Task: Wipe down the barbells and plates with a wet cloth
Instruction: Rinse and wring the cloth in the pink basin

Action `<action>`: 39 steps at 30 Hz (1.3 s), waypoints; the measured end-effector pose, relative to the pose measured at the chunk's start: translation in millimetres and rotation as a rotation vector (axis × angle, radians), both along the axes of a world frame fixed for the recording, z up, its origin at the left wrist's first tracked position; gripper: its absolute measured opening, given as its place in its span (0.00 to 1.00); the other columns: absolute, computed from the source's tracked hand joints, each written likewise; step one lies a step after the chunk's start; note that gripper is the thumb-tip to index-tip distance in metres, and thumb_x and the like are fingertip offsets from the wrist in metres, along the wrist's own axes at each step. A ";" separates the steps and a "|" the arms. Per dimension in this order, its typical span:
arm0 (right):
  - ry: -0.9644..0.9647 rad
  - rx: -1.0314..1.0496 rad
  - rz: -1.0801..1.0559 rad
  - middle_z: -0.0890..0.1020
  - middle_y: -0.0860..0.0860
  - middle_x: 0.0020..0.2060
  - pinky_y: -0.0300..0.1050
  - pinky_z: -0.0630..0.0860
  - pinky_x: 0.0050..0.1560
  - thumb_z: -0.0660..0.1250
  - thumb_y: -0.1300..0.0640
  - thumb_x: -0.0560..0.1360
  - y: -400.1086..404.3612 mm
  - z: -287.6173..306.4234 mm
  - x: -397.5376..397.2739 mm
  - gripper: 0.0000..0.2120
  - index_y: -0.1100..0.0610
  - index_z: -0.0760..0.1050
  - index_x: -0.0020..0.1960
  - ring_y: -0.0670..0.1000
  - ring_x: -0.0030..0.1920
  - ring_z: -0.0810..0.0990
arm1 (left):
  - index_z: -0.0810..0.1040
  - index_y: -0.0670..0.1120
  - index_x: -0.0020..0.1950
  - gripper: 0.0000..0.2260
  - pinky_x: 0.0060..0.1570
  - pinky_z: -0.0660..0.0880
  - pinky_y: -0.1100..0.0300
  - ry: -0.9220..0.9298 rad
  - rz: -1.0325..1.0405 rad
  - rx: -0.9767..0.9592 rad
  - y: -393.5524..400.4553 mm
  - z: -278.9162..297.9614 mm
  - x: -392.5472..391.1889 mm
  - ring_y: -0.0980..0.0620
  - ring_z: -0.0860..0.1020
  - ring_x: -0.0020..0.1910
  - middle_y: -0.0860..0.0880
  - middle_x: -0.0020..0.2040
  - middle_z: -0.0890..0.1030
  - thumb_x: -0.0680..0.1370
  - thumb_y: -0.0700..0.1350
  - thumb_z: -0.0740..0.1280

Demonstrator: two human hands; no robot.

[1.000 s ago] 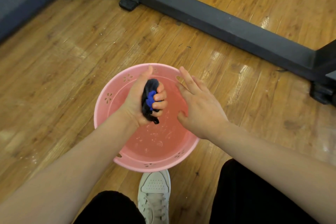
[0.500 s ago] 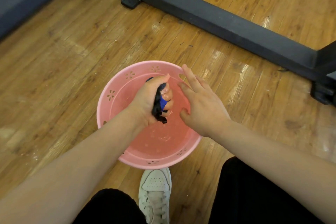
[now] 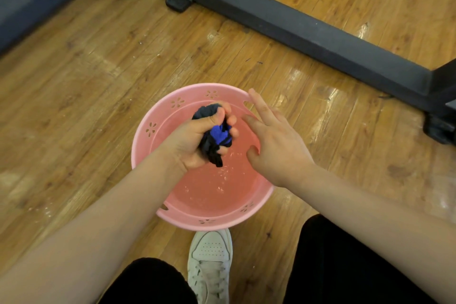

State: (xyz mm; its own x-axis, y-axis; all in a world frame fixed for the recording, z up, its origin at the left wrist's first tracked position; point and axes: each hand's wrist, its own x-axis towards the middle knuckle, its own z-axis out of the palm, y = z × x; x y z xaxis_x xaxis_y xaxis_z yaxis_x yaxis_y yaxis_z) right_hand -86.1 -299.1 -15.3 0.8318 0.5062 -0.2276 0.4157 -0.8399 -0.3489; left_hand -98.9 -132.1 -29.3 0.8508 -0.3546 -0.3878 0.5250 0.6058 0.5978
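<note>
My left hand (image 3: 195,140) is squeezed tight around the cloth (image 3: 213,136), so this grip is clamped on it. The cloth is dark, almost black, with a bright blue bit showing between my fingers (image 3: 230,121). It is all bunched up into a lump. Its long way runs up and down: one dark end pokes out above my thumb, away from me, and the other end hangs out below my fist, pointing down toward the water (image 3: 212,187). The cloth is up in the air, right over the pink basin (image 3: 140,153), and does not touch it. My right hand (image 3: 276,143) is just beside the cloth, on its right. Its fingers are straight and spread apart, and it holds nothing. I cannot tell if they touch the basin's far rim. The basin sits on the wooden floor (image 3: 86,86), under both hands. It has little flower-shaped holes near its rim, and there is shallow water inside with small ripples under the cloth. Near me, just past the basin's close edge, is my white shoe (image 3: 212,259). Far beyond my hands, a dark metal frame (image 3: 308,29) lies across the floor.
</note>
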 end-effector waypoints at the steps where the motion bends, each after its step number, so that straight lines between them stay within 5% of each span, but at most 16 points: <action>1: -0.002 -0.003 0.002 0.37 0.43 0.76 0.50 0.63 0.70 0.62 0.56 0.73 -0.2 0.0 -0.1 0.30 0.53 0.61 0.75 0.51 0.74 0.51 | 0.80 0.50 0.34 0.09 0.19 0.66 0.70 0.027 0.014 0.029 -0.8 2.9 1.1 0.57 0.75 0.28 0.52 0.31 0.74 0.62 0.50 0.78; 8: -0.007 -0.006 0.002 0.37 0.43 0.76 0.49 0.65 0.68 0.61 0.55 0.74 -1.1 1.7 0.3 0.27 0.52 0.63 0.73 0.50 0.74 0.51 | 0.62 0.47 0.27 0.27 0.20 0.56 0.72 0.211 0.121 0.356 -14.8 18.3 7.5 0.55 0.60 0.18 0.51 0.22 0.62 0.77 0.66 0.53; 14: -0.003 -0.004 -0.007 0.38 0.42 0.76 0.48 0.67 0.66 0.61 0.56 0.74 -0.8 3.3 0.1 0.26 0.52 0.65 0.72 0.50 0.74 0.52 | 0.60 0.48 0.24 0.25 0.19 0.58 0.69 0.267 0.208 0.358 -23.9 20.3 8.8 0.53 0.57 0.19 0.50 0.21 0.59 0.81 0.52 0.57; 19: -0.006 -0.006 -0.010 0.38 0.42 0.76 0.47 0.68 0.63 0.60 0.56 0.74 -1.1 3.7 0.4 0.26 0.52 0.64 0.72 0.49 0.73 0.52 | 0.62 0.49 0.22 0.24 0.18 0.54 0.72 0.327 0.134 0.223 -17.0 18.3 10.7 0.56 0.59 0.18 0.53 0.21 0.61 0.79 0.52 0.57; 24: -0.002 0.012 0.001 0.38 0.42 0.76 0.49 0.69 0.65 0.60 0.55 0.75 -2.2 3.8 0.6 0.25 0.51 0.66 0.71 0.50 0.73 0.54 | 0.71 0.46 0.37 0.08 0.17 0.58 0.73 0.255 -0.029 0.087 -9.0 19.7 9.8 0.57 0.68 0.22 0.50 0.33 0.73 0.71 0.51 0.62; 28: 0.005 0.023 0.014 0.39 0.42 0.76 0.49 0.66 0.66 0.57 0.44 0.78 -2.5 5.7 0.5 0.24 0.50 0.66 0.71 0.50 0.74 0.53 | 0.72 0.45 0.38 0.02 0.20 0.64 0.70 0.289 0.057 0.194 -7.9 12.2 7.3 0.50 0.75 0.32 0.47 0.36 0.75 0.68 0.41 0.62; 30: 0.008 0.014 0.021 0.39 0.41 0.76 0.49 0.66 0.65 0.55 0.37 0.77 -2.4 6.7 0.6 0.29 0.50 0.65 0.72 0.49 0.74 0.53 | 0.70 0.46 0.37 0.06 0.22 0.65 0.70 0.337 0.099 0.222 -9.6 5.4 7.7 0.52 0.74 0.30 0.48 0.35 0.73 0.70 0.37 0.56; 35: 0.018 -0.002 0.018 0.39 0.40 0.76 0.51 0.68 0.64 0.53 0.31 0.71 -1.0 9.1 0.4 0.33 0.48 0.68 0.69 0.48 0.74 0.53 | 0.67 0.45 0.34 0.09 0.21 0.62 0.70 0.345 -0.018 0.321 -32.7 -3.4 5.2 0.51 0.64 0.27 0.49 0.29 0.71 0.73 0.37 0.53; 39: 0.015 -0.007 0.000 0.40 0.39 0.75 0.50 0.67 0.64 0.57 0.32 0.72 -1.1 9.4 -0.2 0.30 0.49 0.69 0.67 0.48 0.73 0.53 | 0.73 0.44 0.38 0.06 0.24 0.70 0.65 0.312 -0.153 0.300 -37.5 -0.8 0.8 0.52 0.73 0.26 0.49 0.30 0.75 0.74 0.44 0.64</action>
